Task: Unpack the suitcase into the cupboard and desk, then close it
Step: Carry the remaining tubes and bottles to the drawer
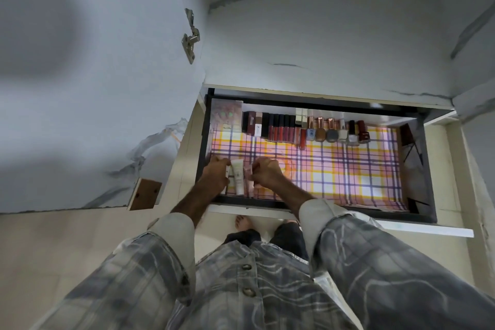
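A: What is at the far left of the frame?

B: A big grey cupboard door [88,83] stands open there. A metal hinge [190,36] sits on its edge, up near the middle.

A: And lower down, in the middle?

B: A drawer [426,169] is pulled out. A checked liner [334,169] in pink, yellow and purple covers its floor.

A: Where is the left hand?

B: The left hand [214,177] is in the near left corner of the drawer. Its fingers are curled beside a small item [227,173] that I cannot make out. I cannot tell if they grip it.

A: What is next to it?

B: A white tube [238,175] lies flat between the two hands, just right of the left fingers. A pink tube [249,178] lies just beside it, on its right.

A: And the right hand?

B: The right hand [267,174] is bent over the pink tube. Its fingertips are bunched at the tube's right edge and seem to pinch it.

A: What is along the back of the drawer?

B: A flat box [226,116] in the left corner, then a row of lip glosses [281,128], then nail polish bottles [337,131] further right.
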